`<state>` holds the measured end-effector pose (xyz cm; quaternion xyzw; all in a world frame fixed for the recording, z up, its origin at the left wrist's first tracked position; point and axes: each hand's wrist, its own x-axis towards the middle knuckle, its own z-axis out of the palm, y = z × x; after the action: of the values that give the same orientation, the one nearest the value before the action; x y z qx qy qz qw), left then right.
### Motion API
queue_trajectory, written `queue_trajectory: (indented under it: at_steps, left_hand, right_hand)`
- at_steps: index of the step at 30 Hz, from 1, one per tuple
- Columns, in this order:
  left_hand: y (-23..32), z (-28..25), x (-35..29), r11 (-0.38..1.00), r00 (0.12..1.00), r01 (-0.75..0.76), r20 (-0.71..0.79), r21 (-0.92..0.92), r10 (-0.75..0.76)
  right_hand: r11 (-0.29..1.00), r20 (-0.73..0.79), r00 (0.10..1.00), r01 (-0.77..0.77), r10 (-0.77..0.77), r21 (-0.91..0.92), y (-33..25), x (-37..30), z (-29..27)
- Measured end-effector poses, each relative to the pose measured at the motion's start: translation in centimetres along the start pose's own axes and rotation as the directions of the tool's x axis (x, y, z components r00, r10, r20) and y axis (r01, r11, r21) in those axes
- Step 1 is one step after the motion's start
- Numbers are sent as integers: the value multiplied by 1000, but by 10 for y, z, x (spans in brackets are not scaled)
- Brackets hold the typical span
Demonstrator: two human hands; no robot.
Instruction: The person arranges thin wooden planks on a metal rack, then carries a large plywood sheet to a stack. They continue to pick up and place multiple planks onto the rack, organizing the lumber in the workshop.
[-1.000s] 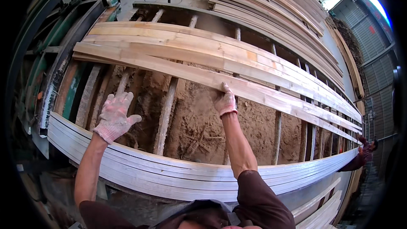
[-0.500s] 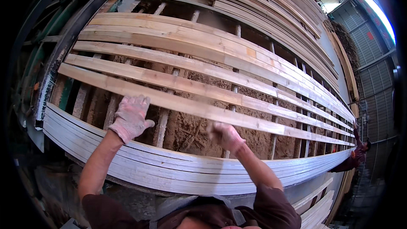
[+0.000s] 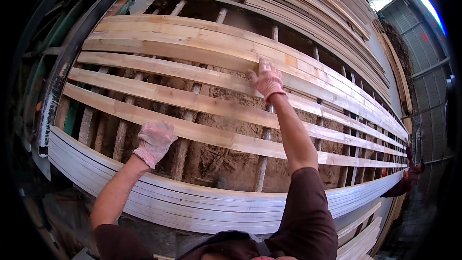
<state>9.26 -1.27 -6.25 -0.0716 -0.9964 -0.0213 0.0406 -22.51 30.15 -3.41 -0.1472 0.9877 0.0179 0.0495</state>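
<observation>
Long pale wooden boards lie side by side across a frame. My left hand (image 3: 155, 143), in a worn pinkish-white glove, is at the near edge of the closest loose board (image 3: 211, 136). Its fingers are slightly bent against that edge, with the thumb apart. Reaching over the loose boards, my gloved right hand (image 3: 267, 81) rests with spread fingers at the near edge of the far group of boards (image 3: 192, 34). Between my hands lie two more spaced boards, the middle board (image 3: 207, 94) and the farther board (image 3: 168, 69).
A stack of white-edged boards (image 3: 192, 203) runs along the near side. Rusty crossbars (image 3: 262, 163) span a pit of brown sawdust. Dark metal machinery (image 3: 62, 62) stands left. More timber (image 3: 308, 24) lies beyond the frame. Another person (image 3: 411, 175) stands at the far right end.
My right hand has moved up and away, from below the closest board to the far group. My left hand has drawn slightly down and right, its fingers more bent.
</observation>
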Motion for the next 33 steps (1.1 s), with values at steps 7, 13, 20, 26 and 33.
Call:
queue_trajectory:
  at_steps: [7, 13, 20, 26, 33]
  left_hand:
    - [-5, 2, -11, 988, 988, -83, -121, 130, 99]
    - [-21, 29, 11, 997, 979, -31, -199, 65, 43]
    - [-14, 1, 73, 970, 985, 40, -174, 239, 2]
    - [2, -28, 107, 996, 991, 61, 125, -67, -53]
    - [-23, -95, -3, 997, 996, -57, 66, -60, 61]
  right_hand:
    - [965, 14, 967, 254, -253, -63, -28, -84, -21]
    - [785, -94, 791, 612, -605, 100, -60, -229, -4]
    - [893, -312, 869, 436, -385, 112, -6, -158, 68]
    - [965, -155, 958, 254, -241, 67, -21, -112, 33]
    - [992, -212, 969, 128, -124, 7, -6, -18, 41]
